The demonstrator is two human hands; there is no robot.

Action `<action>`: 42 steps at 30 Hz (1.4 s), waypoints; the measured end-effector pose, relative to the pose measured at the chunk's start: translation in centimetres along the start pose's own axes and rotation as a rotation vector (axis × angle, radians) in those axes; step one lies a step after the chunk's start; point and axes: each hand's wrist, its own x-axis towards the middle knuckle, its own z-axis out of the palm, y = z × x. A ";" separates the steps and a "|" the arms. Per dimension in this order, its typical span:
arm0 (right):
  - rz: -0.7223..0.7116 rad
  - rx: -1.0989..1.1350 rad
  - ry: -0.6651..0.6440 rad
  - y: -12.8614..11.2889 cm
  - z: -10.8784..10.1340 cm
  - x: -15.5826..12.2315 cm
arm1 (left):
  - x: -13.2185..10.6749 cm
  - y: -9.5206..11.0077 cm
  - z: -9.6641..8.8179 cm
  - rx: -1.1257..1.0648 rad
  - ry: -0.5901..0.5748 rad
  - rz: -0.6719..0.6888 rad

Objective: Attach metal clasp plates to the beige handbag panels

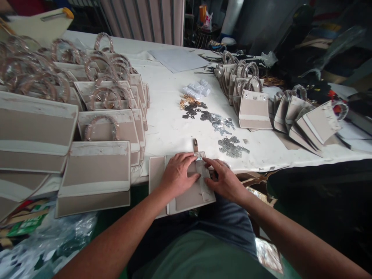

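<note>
Our shirt (197,255) leans over a beige bag (188,203); left hand (177,174) and right hand (225,180) rest open on it, not gripping.

You face a long table (167,131) under a white cover; beyond it stands a ribbed pale panel (142,19), and at near left, green floor (109,219) shows beside crumpled clear plastic (62,242).

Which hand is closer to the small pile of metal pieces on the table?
Right. The right hand sits just below the metal pieces; the left hand rests farther away, to their left.
</note>
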 end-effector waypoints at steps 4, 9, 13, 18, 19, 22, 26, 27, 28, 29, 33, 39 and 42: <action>0.019 -0.043 0.023 -0.4 0.3 0.2 | 0.1 0.1 -0.1 0.000 -0.001 0.000; 0.059 -0.062 0.018 -0.4 0.6 0.2 | 0.1 0.1 0.1 -0.002 -0.001 -0.008; 0.111 -0.086 -0.007 -0.6 0.7 0.2 | 0.1 0.2 0.4 0.000 -0.006 -0.017; 0.133 -0.046 0.001 -0.9 0.9 0.3 | 0.4 0.5 0.5 0.006 -0.007 -0.037; 0.133 -0.029 0.003 -0.9 0.9 0.3 | 0.4 0.5 0.5 0.008 -0.007 -0.040; 0.121 0.009 -0.001 -0.8 0.8 0.3 | 0.6 0.5 0.6 0.013 -0.004 -0.047; 0.099 0.040 0.014 -0.9 0.5 0.2 | 0.6 0.3 0.8 0.019 0.007 -0.043; 0.097 0.044 0.019 -1.0 0.5 0.2 | 0.6 0.3 0.8 0.022 0.007 -0.043; 0.098 0.047 0.023 -1.0 0.4 0.2 | 0.6 0.3 0.8 0.024 0.006 -0.045; 0.100 0.047 0.024 -1.0 0.4 0.2 | 0.6 0.3 0.8 0.024 0.005 -0.048; 0.104 0.040 0.013 -0.9 0.5 0.5 | 0.8 0.5 0.8 0.026 0.001 -0.072; 0.129 0.078 0.008 -0.6 0.5 1.0 | 1.2 0.6 0.9 0.056 0.003 -0.085; 0.129 0.049 0.042 -0.8 0.6 0.5 | 1.1 0.5 0.9 0.060 0.003 -0.076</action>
